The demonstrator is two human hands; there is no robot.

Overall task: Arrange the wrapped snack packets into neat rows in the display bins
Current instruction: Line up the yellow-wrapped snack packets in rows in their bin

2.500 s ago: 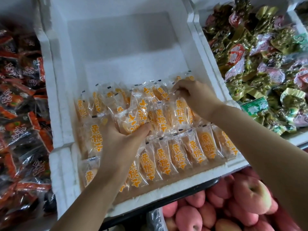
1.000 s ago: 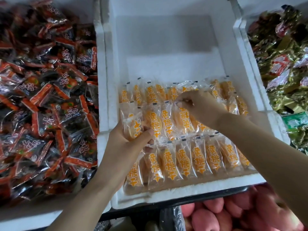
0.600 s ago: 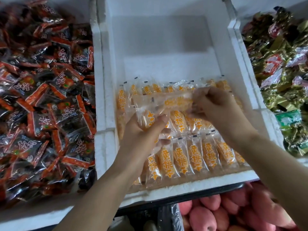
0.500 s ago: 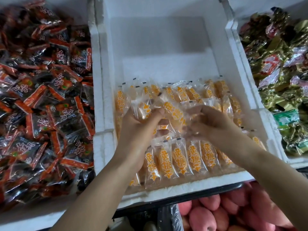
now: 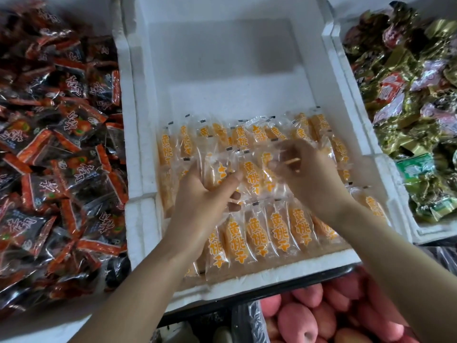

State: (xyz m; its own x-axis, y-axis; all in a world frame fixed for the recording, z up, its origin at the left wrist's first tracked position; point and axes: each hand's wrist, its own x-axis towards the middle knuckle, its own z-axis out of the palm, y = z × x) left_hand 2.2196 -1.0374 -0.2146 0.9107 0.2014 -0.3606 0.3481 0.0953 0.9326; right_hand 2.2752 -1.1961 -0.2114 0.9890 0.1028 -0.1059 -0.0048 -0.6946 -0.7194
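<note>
Clear packets with orange characters lie in rows in the near half of a white foam bin (image 5: 331,100). The front row (image 5: 279,231) is neat and upright; the back row (image 5: 242,134) is looser. My left hand (image 5: 200,206) grips a small bunch of these packets (image 5: 249,177) over the middle row, thumb on top. My right hand (image 5: 314,177) hovers just right of it, its fingers pinching a packet (image 5: 279,159) that is blurred by motion. The middle row is mostly hidden under both hands.
A bin of dark packets with red-orange trim (image 5: 54,149) lies to the left. To the right is a bin of gold, green and pink wrapped sweets (image 5: 415,100). Peaches (image 5: 329,315) sit below the front edge. The far half of the white bin holds no packets.
My left hand has lifted a bunch of packets off the middle row. My right hand left the back row and came in beside the left, handling a packet there.
</note>
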